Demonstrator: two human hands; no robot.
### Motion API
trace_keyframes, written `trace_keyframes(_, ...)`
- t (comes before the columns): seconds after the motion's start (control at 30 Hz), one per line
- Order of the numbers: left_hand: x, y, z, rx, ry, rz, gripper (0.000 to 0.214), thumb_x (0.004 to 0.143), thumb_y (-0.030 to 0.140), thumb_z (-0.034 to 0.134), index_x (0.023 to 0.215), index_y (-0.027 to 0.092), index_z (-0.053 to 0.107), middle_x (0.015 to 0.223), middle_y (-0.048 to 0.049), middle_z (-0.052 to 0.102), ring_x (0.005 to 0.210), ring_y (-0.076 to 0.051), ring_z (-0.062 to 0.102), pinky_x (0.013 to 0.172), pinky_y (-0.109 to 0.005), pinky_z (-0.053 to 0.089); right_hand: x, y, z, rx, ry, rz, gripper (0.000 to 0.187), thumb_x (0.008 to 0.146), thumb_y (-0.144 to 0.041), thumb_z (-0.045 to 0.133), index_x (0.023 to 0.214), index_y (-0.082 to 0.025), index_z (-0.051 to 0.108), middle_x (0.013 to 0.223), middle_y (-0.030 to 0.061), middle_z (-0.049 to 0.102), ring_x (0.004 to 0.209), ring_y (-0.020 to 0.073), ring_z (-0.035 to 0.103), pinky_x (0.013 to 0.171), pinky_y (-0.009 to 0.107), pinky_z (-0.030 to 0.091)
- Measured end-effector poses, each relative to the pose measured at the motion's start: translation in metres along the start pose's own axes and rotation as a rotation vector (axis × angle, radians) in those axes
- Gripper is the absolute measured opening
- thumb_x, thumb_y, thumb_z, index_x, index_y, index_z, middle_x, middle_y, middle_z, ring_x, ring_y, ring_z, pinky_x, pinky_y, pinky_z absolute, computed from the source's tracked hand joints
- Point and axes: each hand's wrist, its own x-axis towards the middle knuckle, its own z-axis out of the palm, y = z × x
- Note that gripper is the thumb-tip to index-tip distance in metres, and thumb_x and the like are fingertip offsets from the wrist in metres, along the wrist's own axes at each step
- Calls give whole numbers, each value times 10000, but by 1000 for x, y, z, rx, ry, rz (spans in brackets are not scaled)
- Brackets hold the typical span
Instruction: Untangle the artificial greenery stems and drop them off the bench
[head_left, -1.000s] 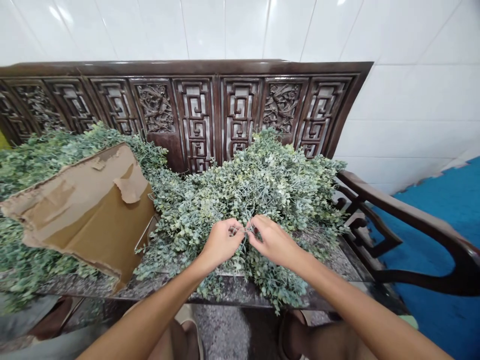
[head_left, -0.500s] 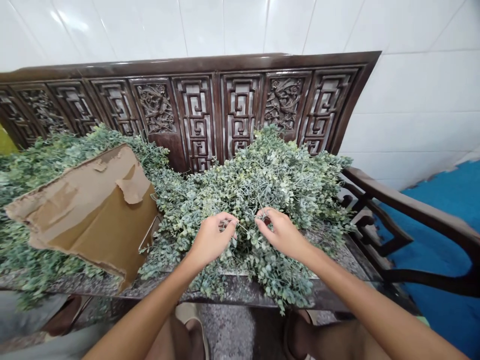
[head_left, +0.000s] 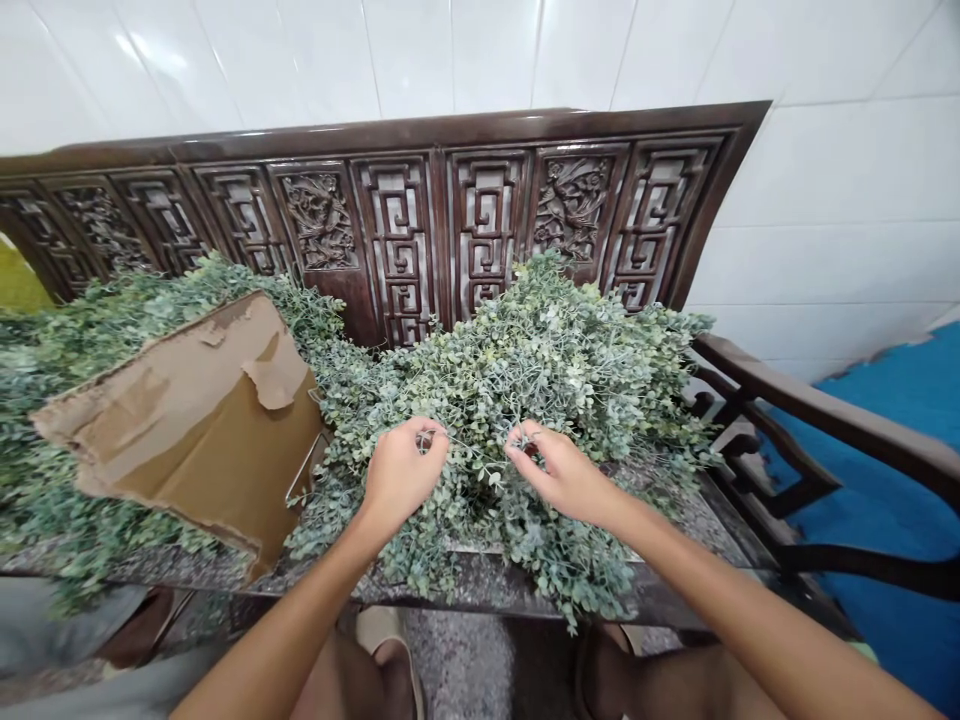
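Observation:
A large heap of pale green leafy sprigs (head_left: 555,350), which look like artificial foliage, covers the bench seat in front of me. Over its near side, my left hand (head_left: 405,465) pinches a thin stem between thumb and forefinger. Level with it on the right, my right hand (head_left: 559,465) is also closed in a pinch on a leafy stem. Between the two hands lie small leaves and thin stems; where each held stem ends is lost among the foliage. To the left, a torn piece of brown cardboard (head_left: 202,430) rests on the greenery.
The dark carved wooden bench (head_left: 442,120) has a backrest behind the heap and an armrest (head_left: 825,420) at right. A bent metal wire (head_left: 306,465) sticks out by the cardboard. Blue material (head_left: 892,400) lies beyond the armrest. Another person's leg (head_left: 67,630) shows at lower left.
My left hand has moved left, away from my right hand, widening the gap between them. The right hand stays nearly in place, and the view has shifted slightly.

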Motion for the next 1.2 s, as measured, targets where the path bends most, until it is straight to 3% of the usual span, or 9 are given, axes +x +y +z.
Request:
trace_keyframes(0.17,-3,3,-2,70,26,4,179,824,286,531,832,232,701,716,-5,728,591,-177,617,589,-257,408,0,-8,0,6,12,6,135,1023,-304,424,965,-221,513,861,25,590,737,174,540,698,288,413)
trace_keyframes(0.43,-20,17,14,-213,-205,124,146,875,289,525,942,222,636,715,25,723,570,-143,590,554,-235,393,-3,-5,7,-2,-18,-15,98,1012,-289,443,965,-223,499,908,25,567,814,176,530,769,297,413)
trace_keyframes(0.7,-23,22,20,-307,-316,169,175,864,336,589,966,209,653,760,12,675,630,-141,580,602,-242,416,-6,-8,6,78,-67,87,117,1019,-333,425,997,-237,487,792,-17,545,665,152,490,618,266,366)
trace_keyframes(0.93,-19,23,17,-367,-220,173,117,869,320,591,891,205,599,676,36,618,612,-130,559,618,-234,409,-7,-5,5,141,-93,134,132,1016,-362,430,1000,-237,469,675,-56,470,580,137,427,571,261,339)
trace_keyframes(1.2,-17,20,22,-351,-60,153,102,916,321,516,912,219,520,679,34,634,617,-131,570,606,-227,381,-7,-5,6,256,-69,138,182,988,-382,494,1071,-219,489,864,0,556,719,150,511,694,285,445)
